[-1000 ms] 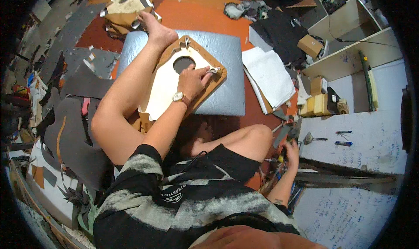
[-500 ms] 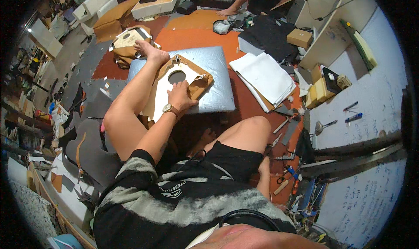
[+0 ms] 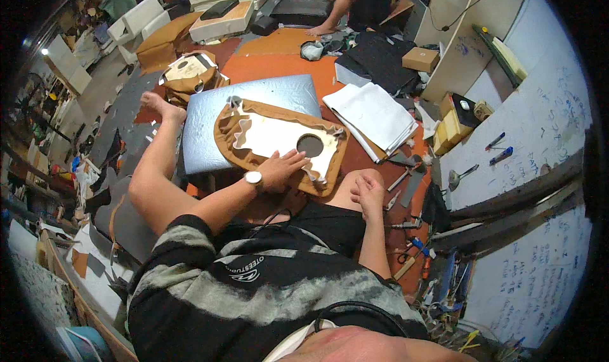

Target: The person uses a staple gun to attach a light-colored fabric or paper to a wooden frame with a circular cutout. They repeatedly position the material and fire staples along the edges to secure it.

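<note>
A brown-covered panel [image 3: 273,130] lies underside up, partly on a silver-wrapped block [image 3: 206,130]. Its brown cover folds over the rim in pleats around a pale board. Near its right end is a round hole. My left hand [image 3: 285,170] rests flat on the near edge beside the hole, fingers stretched out; a watch is on that wrist. Above my right thigh, my right hand [image 3: 369,194] is off the panel with its fingers curled in. Whatever it may hold is too small to make out.
Folded white sheets [image 3: 374,118] lie right of the block. A similar brown-covered piece [image 3: 190,73] sits at the far left. Hand tools [image 3: 415,248] are scattered by my right side. Another person's leg [image 3: 342,10] shows at the back, near a cardboard box [image 3: 420,59].
The panel has turned, its hole end now toward the right and nearer me. My left foot has come off it. My right hand has risen from beside my thigh.
</note>
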The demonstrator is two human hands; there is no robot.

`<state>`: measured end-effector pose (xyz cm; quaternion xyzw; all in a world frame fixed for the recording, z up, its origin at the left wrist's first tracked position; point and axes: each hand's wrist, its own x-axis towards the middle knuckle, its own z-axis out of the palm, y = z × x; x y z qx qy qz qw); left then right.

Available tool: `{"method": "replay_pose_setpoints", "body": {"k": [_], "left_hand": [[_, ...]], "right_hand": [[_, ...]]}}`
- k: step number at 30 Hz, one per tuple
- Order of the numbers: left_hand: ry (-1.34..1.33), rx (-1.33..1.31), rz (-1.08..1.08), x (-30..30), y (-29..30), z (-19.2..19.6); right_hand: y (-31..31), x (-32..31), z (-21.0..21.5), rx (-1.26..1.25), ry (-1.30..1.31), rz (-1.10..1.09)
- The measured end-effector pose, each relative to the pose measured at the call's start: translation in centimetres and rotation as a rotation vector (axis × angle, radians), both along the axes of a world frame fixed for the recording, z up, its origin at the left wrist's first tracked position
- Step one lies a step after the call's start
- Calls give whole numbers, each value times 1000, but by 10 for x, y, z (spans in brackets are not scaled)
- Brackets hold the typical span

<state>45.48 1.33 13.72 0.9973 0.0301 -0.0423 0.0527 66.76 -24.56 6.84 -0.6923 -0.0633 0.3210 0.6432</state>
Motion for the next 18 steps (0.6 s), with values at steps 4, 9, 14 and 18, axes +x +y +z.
{"method": "replay_pose_setpoints", "body": {"k": [4,9,14,18], "left_hand": [[6,168,49,-65,50,-3],[-182,-59,850,-145,132,-19],[39,-30,1054,-178,153,-65],[-39,-21,990,-186,157,-70]], "right_hand": [[14,-21,25,84,225,20],[46,-50,26,70,440,272],[83,-87,12,307,545,199],[95,-67,28,370,624,124]]}}
